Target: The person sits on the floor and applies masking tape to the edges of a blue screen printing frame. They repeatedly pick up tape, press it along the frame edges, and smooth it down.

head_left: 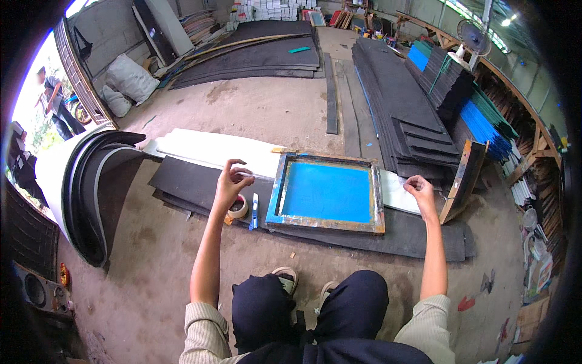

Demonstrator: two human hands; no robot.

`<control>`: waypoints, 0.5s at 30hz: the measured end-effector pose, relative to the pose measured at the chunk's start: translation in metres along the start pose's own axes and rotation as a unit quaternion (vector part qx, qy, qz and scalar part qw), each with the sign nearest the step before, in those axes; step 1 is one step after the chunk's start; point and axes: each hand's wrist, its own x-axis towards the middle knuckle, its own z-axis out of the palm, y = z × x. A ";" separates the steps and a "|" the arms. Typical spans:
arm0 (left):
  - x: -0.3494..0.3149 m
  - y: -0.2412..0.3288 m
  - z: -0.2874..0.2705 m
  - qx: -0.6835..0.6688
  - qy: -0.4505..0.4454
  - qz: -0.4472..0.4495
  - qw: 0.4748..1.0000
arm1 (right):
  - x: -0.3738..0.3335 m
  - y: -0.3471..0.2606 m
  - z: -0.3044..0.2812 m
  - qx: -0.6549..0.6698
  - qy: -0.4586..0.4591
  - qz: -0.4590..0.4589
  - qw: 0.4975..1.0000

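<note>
a framed panel (330,193) lay on a low stack of sheets (191,184), between two hands.
a tape roll (239,207) lay left of the panel, with a cutter (254,212) between them; the left hand (228,187) was just beside the roll. the right hand (422,190) was between the panel and an upright wooden piece (464,182). curled sheets (91,188) stood at left, sacks (130,80) behind them; a long pile (397,97) lay behind on the right.
</note>
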 end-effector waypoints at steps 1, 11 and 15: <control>0.001 -0.003 0.001 -0.013 0.010 -0.018 1.000 | 0.001 0.001 0.001 0.007 0.004 -0.001 1.000; 0.006 -0.053 0.047 -0.086 0.133 -0.042 0.987 | -0.002 0.026 0.015 0.091 0.125 0.033 0.987; 0.009 -0.071 0.072 -0.067 0.191 -0.035 0.979 | -0.004 0.043 0.023 0.081 0.163 0.027 0.983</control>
